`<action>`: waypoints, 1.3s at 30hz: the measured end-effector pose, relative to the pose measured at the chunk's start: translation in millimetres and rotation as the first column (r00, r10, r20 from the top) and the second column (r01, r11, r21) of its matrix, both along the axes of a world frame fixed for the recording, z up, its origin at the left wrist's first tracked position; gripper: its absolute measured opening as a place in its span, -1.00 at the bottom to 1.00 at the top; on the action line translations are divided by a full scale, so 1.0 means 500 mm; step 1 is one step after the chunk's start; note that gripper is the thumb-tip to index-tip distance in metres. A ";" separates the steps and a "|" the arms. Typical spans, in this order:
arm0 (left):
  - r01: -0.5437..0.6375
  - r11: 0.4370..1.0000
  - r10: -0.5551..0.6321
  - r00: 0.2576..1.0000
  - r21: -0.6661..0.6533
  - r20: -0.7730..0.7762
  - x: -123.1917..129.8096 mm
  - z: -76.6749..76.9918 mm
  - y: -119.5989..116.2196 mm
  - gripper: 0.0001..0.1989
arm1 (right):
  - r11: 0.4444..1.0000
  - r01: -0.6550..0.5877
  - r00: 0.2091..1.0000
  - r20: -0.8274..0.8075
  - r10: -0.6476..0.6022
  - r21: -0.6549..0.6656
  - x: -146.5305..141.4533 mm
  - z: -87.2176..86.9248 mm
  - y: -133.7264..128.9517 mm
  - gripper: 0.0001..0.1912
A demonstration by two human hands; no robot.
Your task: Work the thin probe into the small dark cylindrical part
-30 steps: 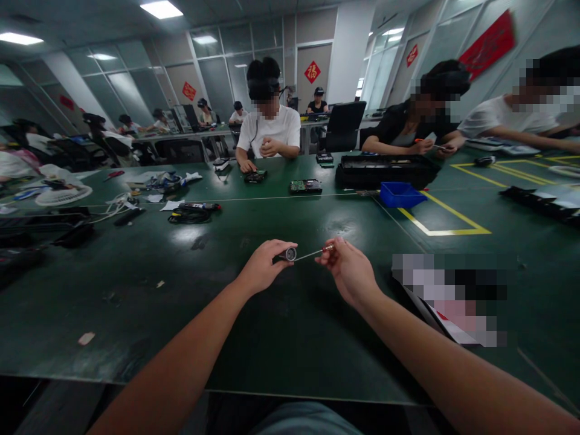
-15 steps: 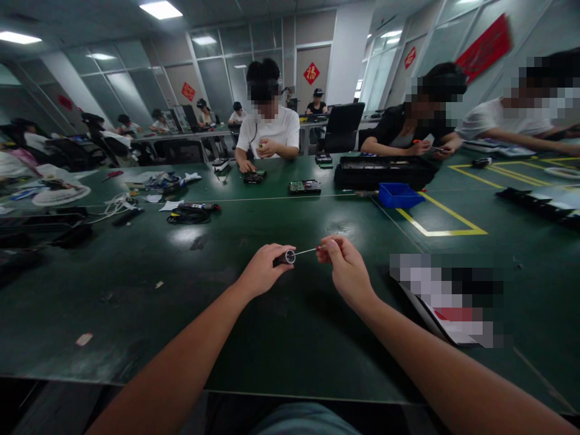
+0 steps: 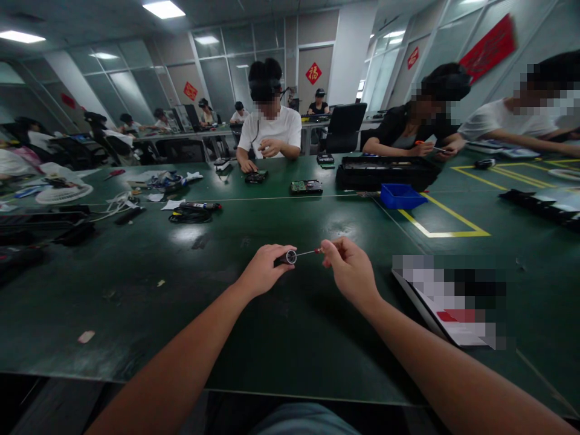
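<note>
Closed around a small dark cylinder (image 3: 290, 257) is my left hand (image 3: 260, 273); the cylinder's round, silver-rimmed end faces me and to the right. What this part belongs to I cannot make out, as my fingers hide most of it. A screwdriver (image 3: 308, 252) with a thin metal shaft and a reddish handle points left, its tip at the rimmed end. My right hand (image 3: 352, 269) pinches the handle between thumb and fingers, which cover most of it. Both hands are just above the green tabletop (image 3: 281, 338).
A book or folder (image 3: 419, 302), partly pixelated, lies right of my right forearm. Farther back are a coiled black cable (image 3: 193, 212), a circuit board (image 3: 306, 187), a blue tray (image 3: 401, 196) and a long black case (image 3: 385, 173). A person in white (image 3: 269, 130) sits opposite.
The fingers of my right hand have shifted slightly on the screwdriver's handle, showing a little more of it. My left hand keeps the cylinder in place. The view has moved slightly.
</note>
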State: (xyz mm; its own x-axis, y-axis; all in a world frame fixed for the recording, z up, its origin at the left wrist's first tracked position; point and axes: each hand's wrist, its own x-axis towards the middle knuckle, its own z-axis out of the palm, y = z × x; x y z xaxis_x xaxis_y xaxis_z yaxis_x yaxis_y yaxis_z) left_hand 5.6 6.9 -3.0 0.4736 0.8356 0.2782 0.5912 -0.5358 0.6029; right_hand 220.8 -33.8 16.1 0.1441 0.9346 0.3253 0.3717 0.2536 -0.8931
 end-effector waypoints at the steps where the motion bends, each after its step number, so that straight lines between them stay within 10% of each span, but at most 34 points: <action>1: -0.001 1.000 0.001 1.000 0.002 -0.001 0.000 0.000 0.000 -0.62 | 0.999 0.032 0.998 0.058 -0.031 -0.009 0.001 0.003 -0.002 -0.61; 30: -0.004 1.000 0.004 1.000 0.011 -0.030 -0.005 0.000 0.003 -0.64 | 0.992 -0.123 0.992 0.016 0.123 0.035 0.000 -0.017 -0.006 -0.74; 39: -0.008 1.000 0.008 1.000 -0.005 0.014 -0.005 -0.003 0.009 -0.63 | 0.982 -0.177 0.855 -0.504 0.122 -0.062 -0.014 -0.030 0.018 -0.69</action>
